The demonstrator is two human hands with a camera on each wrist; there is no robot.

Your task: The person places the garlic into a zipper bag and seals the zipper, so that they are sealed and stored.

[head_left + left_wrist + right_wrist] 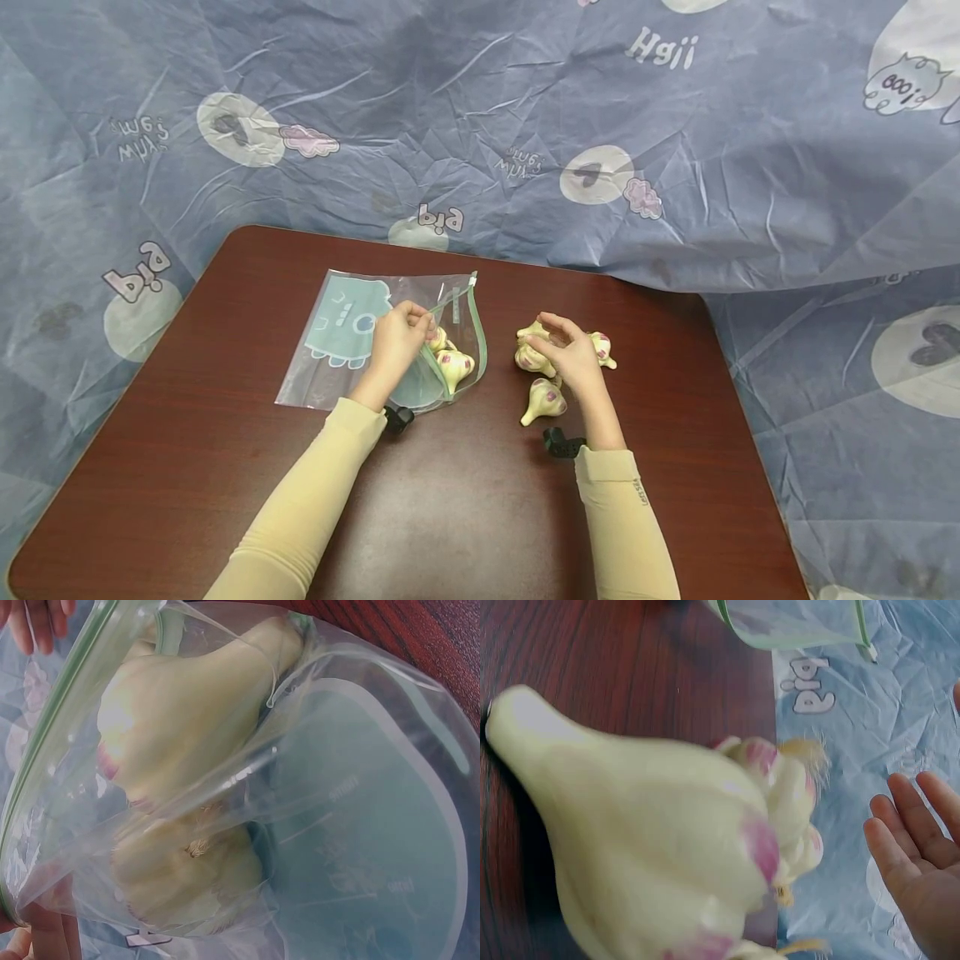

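Note:
My left hand pinches the green-edged mouth of a clear zip bag, which lies on the table and gapes toward the right. Inside the bag are a garlic bulb and a second one behind it; in the left wrist view the upper garlic bulb shows its stem through the plastic. My right hand hovers over a cluster of garlic bulbs, fingers spread and holding nothing. Nearest my body lies a single garlic bulb, large in the right wrist view.
Another garlic bulb sits right of my right hand. The brown table ends not far behind the bag, where a printed blue cloth hangs. Black wrist cameras jut out from both wrists.

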